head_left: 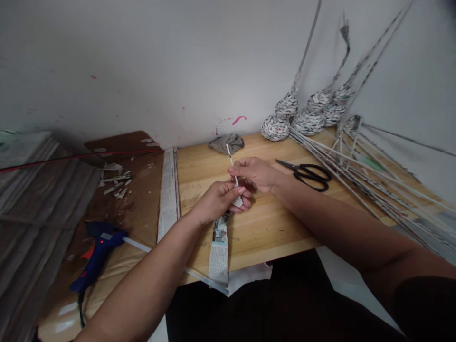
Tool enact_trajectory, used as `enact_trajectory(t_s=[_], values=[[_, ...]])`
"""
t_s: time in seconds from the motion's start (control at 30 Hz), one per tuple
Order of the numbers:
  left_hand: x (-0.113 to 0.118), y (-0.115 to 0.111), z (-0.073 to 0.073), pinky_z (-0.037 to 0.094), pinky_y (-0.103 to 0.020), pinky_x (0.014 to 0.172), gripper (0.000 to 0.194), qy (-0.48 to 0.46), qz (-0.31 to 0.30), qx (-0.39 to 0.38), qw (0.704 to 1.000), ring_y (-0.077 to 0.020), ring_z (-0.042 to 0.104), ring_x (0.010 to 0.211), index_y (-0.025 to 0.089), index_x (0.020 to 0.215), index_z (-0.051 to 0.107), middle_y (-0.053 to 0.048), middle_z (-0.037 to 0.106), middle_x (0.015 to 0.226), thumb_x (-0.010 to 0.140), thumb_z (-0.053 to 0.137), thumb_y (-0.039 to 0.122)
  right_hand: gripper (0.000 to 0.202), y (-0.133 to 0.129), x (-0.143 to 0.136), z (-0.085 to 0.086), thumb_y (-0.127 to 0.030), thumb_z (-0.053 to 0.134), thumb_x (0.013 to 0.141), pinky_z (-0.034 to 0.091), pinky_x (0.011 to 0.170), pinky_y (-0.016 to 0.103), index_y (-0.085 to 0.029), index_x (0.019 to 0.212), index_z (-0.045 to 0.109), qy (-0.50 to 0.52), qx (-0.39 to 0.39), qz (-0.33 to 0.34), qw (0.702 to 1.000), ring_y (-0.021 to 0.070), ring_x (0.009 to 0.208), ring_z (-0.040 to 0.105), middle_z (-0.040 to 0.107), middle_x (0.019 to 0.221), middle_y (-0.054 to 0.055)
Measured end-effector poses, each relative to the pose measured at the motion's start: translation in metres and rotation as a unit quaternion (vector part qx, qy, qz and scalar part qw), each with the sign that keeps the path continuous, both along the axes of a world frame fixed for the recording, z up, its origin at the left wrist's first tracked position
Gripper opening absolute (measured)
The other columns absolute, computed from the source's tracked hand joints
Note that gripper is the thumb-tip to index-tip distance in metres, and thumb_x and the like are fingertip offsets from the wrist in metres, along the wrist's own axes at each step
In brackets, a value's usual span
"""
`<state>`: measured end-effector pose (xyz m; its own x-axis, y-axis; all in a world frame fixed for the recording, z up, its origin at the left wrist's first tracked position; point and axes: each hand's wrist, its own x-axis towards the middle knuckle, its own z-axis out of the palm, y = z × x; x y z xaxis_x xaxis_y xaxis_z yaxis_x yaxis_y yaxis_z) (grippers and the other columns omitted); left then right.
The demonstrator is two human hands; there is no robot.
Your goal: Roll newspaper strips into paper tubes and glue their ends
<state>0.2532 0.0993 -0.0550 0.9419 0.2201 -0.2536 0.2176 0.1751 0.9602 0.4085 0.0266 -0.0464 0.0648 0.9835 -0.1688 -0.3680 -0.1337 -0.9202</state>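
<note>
A newspaper strip hangs over the front edge of the wooden board, and its upper end narrows into a thin rolled tube between my hands. My left hand is closed on the lower part of this paper, thumb on top. Just above and to the right, my right hand pinches the thin tube between thumb and fingers. The tube's tip points up, in front of a grey cloth by the wall. Black scissors lie right of my right hand.
Woven paper gourd shapes stand at the back right, with long paper tubes reaching toward the right front. On the left are a blue glue gun, paper scraps, a folded newspaper strip and a tall newspaper stack.
</note>
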Motion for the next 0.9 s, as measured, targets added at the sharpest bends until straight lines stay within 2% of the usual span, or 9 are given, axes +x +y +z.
enact_trajectory(t_s=[0.13, 0.2, 0.4, 0.5, 0.7, 0.9], values=[[-0.0001, 0.0012, 0.0, 0.058, -0.031, 0.068, 0.046, 0.008, 0.024, 0.007, 1.0, -0.0165, 0.07, 0.07, 0.009, 0.092, 0.069, -0.01, 0.074, 0.078, 0.08, 0.068, 0.054, 0.029, -0.0007, 0.0046, -0.0016, -0.041, 0.071, 0.082, 0.044, 0.036, 0.017, -0.014, 0.085, 0.062, -0.01, 0.015, 0.068, 0.998, 0.0081, 0.039, 0.054, 0.062, 0.055, -0.003], [0.0005, 0.0014, -0.0011, 0.058, -0.03, 0.067, 0.047, 0.007, 0.029, 0.01, 1.0, -0.0165, 0.07, 0.07, 0.009, 0.091, 0.069, -0.01, 0.074, 0.077, 0.079, 0.069, 0.055, 0.029, -0.0012, 0.0049, -0.0024, -0.041, 0.069, 0.084, 0.044, 0.037, 0.017, -0.012, 0.087, 0.063, -0.015, 0.018, 0.078, 0.997, 0.0081, 0.039, 0.054, 0.062, 0.054, -0.003], [0.0022, 0.0007, -0.0033, 0.058, -0.03, 0.067, 0.048, 0.003, 0.03, 0.015, 0.999, -0.0157, 0.07, 0.067, 0.009, 0.09, 0.069, -0.011, 0.074, 0.077, 0.078, 0.07, 0.055, 0.034, -0.0001, -0.0011, -0.0022, -0.044, 0.073, 0.079, 0.041, 0.034, 0.018, -0.013, 0.075, 0.06, -0.009, 0.008, 0.064, 0.998, 0.0087, 0.034, 0.049, 0.056, 0.044, -0.004], [0.0018, 0.0009, -0.0031, 0.058, -0.03, 0.068, 0.047, -0.002, 0.027, 0.018, 0.999, -0.0158, 0.07, 0.07, 0.008, 0.091, 0.069, -0.011, 0.074, 0.078, 0.079, 0.07, 0.054, 0.034, 0.0013, -0.0006, -0.0026, -0.045, 0.073, 0.078, 0.041, 0.034, 0.018, -0.014, 0.076, 0.06, -0.006, 0.006, 0.066, 0.998, 0.0093, 0.035, 0.051, 0.057, 0.045, -0.004], [0.0003, 0.0011, -0.0023, 0.057, -0.03, 0.072, 0.046, -0.015, 0.006, 0.017, 1.0, -0.0155, 0.07, 0.075, 0.009, 0.093, 0.07, -0.011, 0.074, 0.084, 0.079, 0.069, 0.053, 0.033, 0.0009, -0.0014, -0.0011, -0.041, 0.079, 0.072, 0.037, 0.032, 0.017, -0.014, 0.072, 0.06, -0.005, -0.009, 0.021, 1.0, 0.007, 0.036, 0.048, 0.059, 0.049, -0.003], [-0.0015, 0.0026, -0.0001, 0.055, -0.029, 0.076, 0.045, -0.031, -0.023, 0.021, 0.999, -0.0155, 0.069, 0.08, 0.011, 0.104, 0.07, -0.011, 0.074, 0.091, 0.081, 0.07, 0.049, 0.029, 0.0012, 0.0035, -0.0076, -0.04, 0.075, 0.078, 0.035, 0.032, 0.017, -0.014, 0.078, 0.062, -0.034, 0.007, 0.027, 0.999, 0.0067, 0.034, 0.046, 0.059, 0.049, -0.004]])
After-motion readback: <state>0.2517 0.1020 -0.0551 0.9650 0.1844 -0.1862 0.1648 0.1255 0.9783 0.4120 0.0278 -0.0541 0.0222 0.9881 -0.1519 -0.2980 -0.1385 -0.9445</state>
